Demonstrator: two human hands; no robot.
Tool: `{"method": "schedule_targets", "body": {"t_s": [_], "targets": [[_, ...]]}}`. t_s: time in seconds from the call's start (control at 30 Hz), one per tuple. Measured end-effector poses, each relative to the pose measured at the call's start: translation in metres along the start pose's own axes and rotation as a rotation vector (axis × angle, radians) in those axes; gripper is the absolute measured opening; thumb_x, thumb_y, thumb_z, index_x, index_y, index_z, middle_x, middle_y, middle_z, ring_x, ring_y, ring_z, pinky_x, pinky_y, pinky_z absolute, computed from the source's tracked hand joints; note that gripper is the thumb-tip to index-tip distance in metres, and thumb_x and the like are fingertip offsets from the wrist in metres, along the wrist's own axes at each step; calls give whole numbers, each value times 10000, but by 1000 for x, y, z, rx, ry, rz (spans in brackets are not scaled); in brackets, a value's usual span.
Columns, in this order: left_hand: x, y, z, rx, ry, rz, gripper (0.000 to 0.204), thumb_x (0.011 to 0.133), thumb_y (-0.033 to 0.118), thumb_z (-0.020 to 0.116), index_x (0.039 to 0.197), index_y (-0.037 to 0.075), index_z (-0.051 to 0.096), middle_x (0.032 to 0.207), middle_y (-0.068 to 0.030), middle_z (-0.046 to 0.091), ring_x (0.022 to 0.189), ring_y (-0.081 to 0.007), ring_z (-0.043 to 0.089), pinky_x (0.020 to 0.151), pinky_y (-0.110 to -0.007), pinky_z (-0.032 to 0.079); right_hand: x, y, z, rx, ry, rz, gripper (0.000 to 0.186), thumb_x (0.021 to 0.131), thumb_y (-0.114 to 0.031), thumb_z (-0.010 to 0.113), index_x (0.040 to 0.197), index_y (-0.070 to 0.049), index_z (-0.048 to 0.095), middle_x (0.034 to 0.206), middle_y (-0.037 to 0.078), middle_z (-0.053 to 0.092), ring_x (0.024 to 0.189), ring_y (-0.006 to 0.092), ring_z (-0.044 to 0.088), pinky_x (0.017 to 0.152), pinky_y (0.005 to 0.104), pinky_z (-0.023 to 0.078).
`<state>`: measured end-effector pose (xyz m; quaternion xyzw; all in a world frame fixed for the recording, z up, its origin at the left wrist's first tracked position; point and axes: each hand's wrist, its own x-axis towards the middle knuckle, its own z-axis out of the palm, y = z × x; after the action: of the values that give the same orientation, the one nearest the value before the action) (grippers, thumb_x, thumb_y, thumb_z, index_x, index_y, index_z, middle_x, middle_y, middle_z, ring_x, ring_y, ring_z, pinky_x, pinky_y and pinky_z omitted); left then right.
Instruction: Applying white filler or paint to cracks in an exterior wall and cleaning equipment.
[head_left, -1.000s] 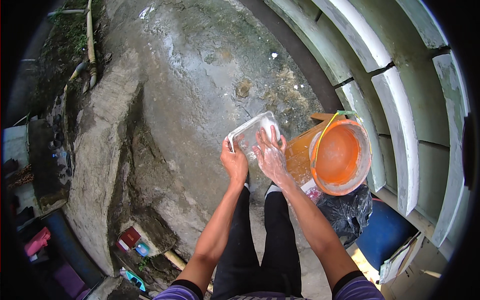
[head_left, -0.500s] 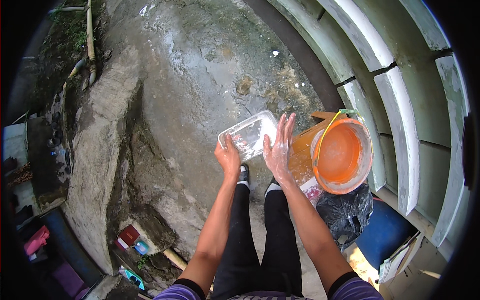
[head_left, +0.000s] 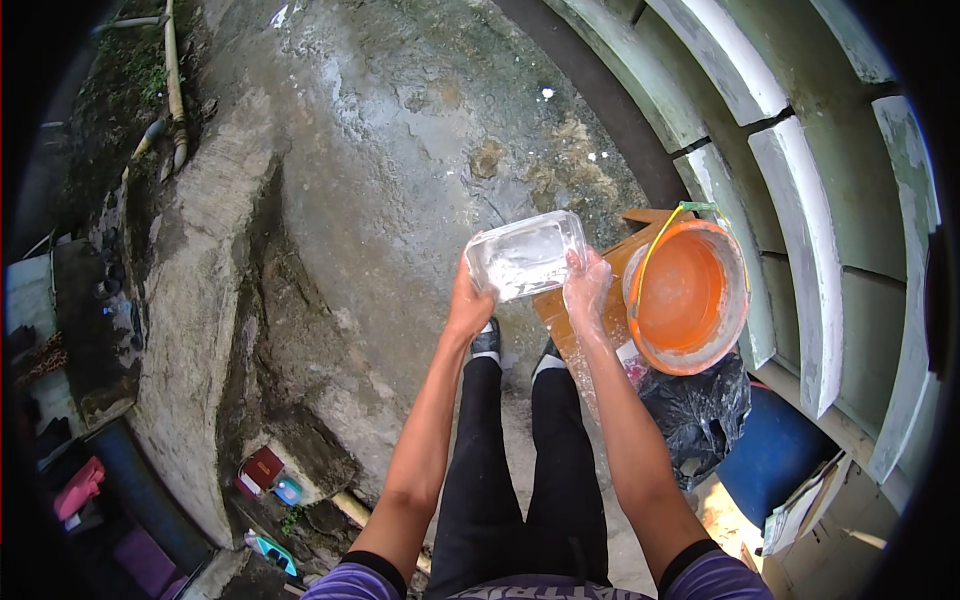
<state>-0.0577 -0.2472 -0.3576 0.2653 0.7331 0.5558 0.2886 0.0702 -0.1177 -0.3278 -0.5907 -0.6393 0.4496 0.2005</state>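
A clear rectangular plastic container [head_left: 527, 252], with white residue in it, is held out in front of me above the ground. My left hand [head_left: 468, 300] grips its left end. Around the right end my right hand [head_left: 586, 285] is closed, its thumb over the rim and whitish wet residue on its skin. Just right of that hand stands an orange bucket [head_left: 690, 297] with a yellow handle, its rim coated in pale residue and cloudy orange-looking liquid inside. Under the bucket is a brown wooden bench [head_left: 575, 318], partly hidden by my right hand and the bucket.
A black plastic bag [head_left: 695, 420] and a blue drum [head_left: 770, 445] stand below the bucket. Pale stepped concrete slabs [head_left: 800, 260] rise along the right. Rough concrete ground [head_left: 380, 130] spreads ahead, with a raised ledge [head_left: 190, 330] at left. A red box [head_left: 262, 467] lies at lower left.
My right hand, open with fingers raised beside the container before, has closed on its right end. The container has shifted right and turned more level.
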Motion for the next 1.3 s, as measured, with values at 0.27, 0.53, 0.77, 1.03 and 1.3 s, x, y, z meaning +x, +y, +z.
{"method": "schedule_targets", "body": {"t_s": [0.27,0.53,0.77,1.03,1.3], "targets": [[2,-15,15,-569,167,-582,463,750,-179,603,1172,2,548,1105,-85,631,996,-213,628,866,-313,512,-17,-12,11,235,1,-95,430,802,48,661,1224,34,582,1023,153,690,946,213,644,835,336,490],[-4,17,66,-590,467,-532,535,709,-167,680,1191,8,526,1114,-83,613,968,-188,612,844,-302,498,-25,-6,29,432,168,143,614,653,88,785,1186,14,490,970,131,643,969,239,622,839,339,497],[-6,-37,56,-166,403,-319,517,814,-117,579,1286,26,425,1140,-100,569,1041,-193,560,894,-288,455,-18,23,35,529,60,303,435,827,103,587,1226,27,431,981,167,620,873,253,639,770,347,518],[-4,13,84,-749,292,-417,658,805,-159,564,1375,30,295,1297,-111,471,1160,-197,486,980,-309,414,-22,17,40,443,243,202,567,789,121,618,1291,17,375,1163,168,553,1033,236,587,882,346,483],[2,-15,68,-348,269,-334,274,993,85,439,1247,-19,433,1135,-141,573,1041,-204,572,940,-335,475,-24,36,47,726,173,320,618,825,122,570,1355,-17,284,1269,168,455,1105,233,542,869,308,514]]}}
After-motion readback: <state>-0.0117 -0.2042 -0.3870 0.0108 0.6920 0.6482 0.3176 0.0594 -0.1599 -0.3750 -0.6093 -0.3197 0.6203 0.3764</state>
